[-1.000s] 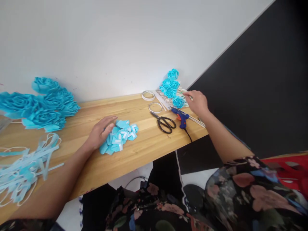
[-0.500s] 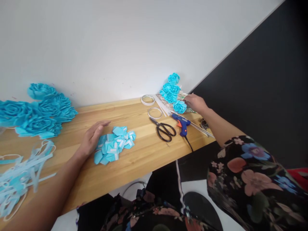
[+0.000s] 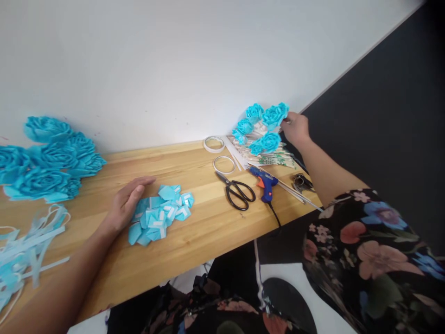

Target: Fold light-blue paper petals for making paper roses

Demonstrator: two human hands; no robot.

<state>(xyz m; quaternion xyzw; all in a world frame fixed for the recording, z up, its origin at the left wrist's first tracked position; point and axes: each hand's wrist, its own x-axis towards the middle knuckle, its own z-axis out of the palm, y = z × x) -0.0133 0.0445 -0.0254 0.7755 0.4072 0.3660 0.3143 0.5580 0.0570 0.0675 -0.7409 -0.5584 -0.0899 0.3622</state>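
My left hand [image 3: 129, 200] rests on its edge on the wooden table, fingers stretched out and holding nothing. Right beside it lies a pile of folded light-blue petal pieces [image 3: 163, 214] with white strips on them. At the far right, my right hand [image 3: 296, 129] is closed just behind the head of a blue handmade rose [image 3: 275, 116], which it holds up; the part inside the fingers is hidden. Several more blue roses [image 3: 268, 142] lie below and left of it, on a bundle of thin wrapped sticks [image 3: 274, 159].
Scissors [image 3: 239, 192], a blue glue gun [image 3: 266, 183] with a cord and two tape rolls [image 3: 213, 144] lie mid-table. Large blue roses [image 3: 52, 157] and a heap of cut strips with loops [image 3: 34, 250] occupy the left. A white wall [image 3: 156, 69] bounds the back.
My right hand has moved up and to the right, lifting a blue rose from the group; the other roses there have shifted. My left hand has stayed by the petal pieces.
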